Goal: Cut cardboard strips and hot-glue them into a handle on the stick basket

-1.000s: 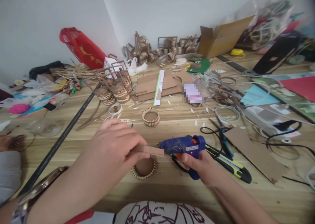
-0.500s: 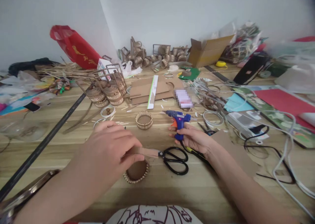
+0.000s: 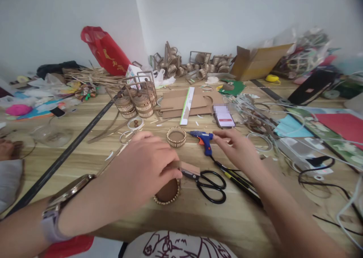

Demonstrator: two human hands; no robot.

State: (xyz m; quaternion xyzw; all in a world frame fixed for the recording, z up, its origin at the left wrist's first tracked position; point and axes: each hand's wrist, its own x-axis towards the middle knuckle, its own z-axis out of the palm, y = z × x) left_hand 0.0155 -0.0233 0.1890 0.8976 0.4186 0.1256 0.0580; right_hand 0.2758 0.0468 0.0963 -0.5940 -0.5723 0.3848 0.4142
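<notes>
My left hand [image 3: 144, 175] is closed, with thumb and fingers pinching a brown cardboard strip [image 3: 190, 168]. Below it sits a small round basket [image 3: 167, 193] with a brown base and a rim of pale sticks, partly covered by the hand. Black-handled scissors [image 3: 211, 186] lie to the right, their blades partly behind the strip. A blue glue gun [image 3: 208, 146] with an orange trigger lies on the table. At its rear end is my right hand [image 3: 238, 146], fingers stretched out and not wrapped round the handle. A second round basket [image 3: 176, 138] stands just left of the nozzle.
A yellow-and-black utility knife [image 3: 238, 180] lies below my right hand. Further back are cardboard sheets [image 3: 170, 107], a ruler-like white strip [image 3: 187, 106], a phone [image 3: 224, 116] and lidded baskets [image 3: 143, 104]. Cables trail on the right. Another person's hand [image 3: 6, 149] shows at far left.
My right hand has let go of the glue gun, which now rests on the table. My left hand still pinches the cardboard strip. The whole view has shifted, so things appear further right.
</notes>
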